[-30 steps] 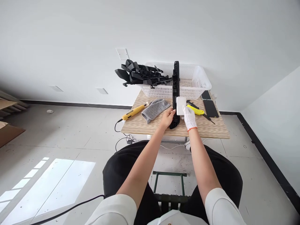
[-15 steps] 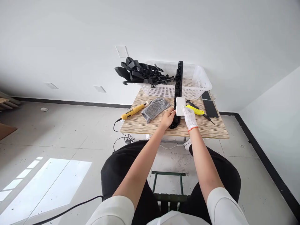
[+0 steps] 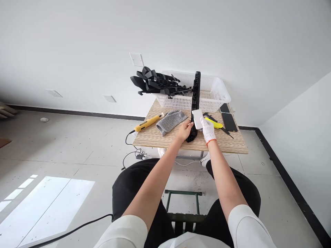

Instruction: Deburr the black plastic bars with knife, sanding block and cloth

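My bare left hand (image 3: 185, 130) is closed on the lower part of a long black plastic part (image 3: 196, 98). That part leans with its upper end over the front rim of the white basket (image 3: 178, 101). In my right hand (image 3: 207, 128), which wears a white knitted glove with an orange cuff edge, is a flat white rectangular piece (image 3: 197, 119). The piece lies over the right side of the black part, tilted; whether they touch is hard to tell. Just right of the glove lies a yellow-handled knife (image 3: 216, 123), and dark calipers (image 3: 226, 131) are beside it.
Several black plastic parts (image 3: 157, 82) stick out of the basket's left side. A grey knitted glove (image 3: 171, 122) and a corded yellow tool (image 3: 147, 123) rest on the wooden table (image 3: 155, 142). Two phones, one a black phone (image 3: 229, 122), lie at the right edge.
The white piece has tilted, its top leaning left, as my right hand turned slightly. My left hand keeps its hold on the black part. The whole view has shifted a little.
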`<state>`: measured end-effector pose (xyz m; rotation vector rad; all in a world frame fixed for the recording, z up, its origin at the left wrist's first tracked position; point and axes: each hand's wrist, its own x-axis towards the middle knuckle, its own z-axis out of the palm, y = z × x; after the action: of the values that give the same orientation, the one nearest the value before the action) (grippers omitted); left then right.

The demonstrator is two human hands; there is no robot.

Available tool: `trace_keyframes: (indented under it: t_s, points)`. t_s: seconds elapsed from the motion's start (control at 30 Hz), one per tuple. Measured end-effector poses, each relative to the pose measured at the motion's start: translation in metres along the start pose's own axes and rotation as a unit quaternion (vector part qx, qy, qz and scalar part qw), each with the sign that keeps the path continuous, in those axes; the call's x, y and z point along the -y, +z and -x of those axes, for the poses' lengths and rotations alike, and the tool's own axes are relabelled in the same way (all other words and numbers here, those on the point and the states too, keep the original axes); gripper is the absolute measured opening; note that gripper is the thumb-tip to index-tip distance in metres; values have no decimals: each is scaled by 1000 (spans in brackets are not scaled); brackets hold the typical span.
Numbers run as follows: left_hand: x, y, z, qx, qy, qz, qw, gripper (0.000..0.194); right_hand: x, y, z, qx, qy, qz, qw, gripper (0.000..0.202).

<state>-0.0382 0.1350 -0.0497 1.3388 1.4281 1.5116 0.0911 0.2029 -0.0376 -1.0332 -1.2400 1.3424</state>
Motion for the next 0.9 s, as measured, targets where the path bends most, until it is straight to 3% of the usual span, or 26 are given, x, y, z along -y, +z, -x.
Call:
trace_keyframes:
  t_s: [0.33,0.5,0.67,0.8,0.9]
  points:
    - [-2,1,0,-5,14,-16,1000,42,5,4,1,-37,10,-12,999,53]
    - [-1,1,-1,-18,12,-4,1000,43,3,4,0,36,22,13,999,51]
    - [0,0,-2,-23,7,4,1000,43,1,5,-1,-1,-21,20,1000,48]
    - [-1,0,-2,-17,9,11,1000,42,3,5,2,62,-19,16,998,47]
    - [-3,0,-1,-18,13,10,1000,42,4,4,3,62,-13,19,998,47]
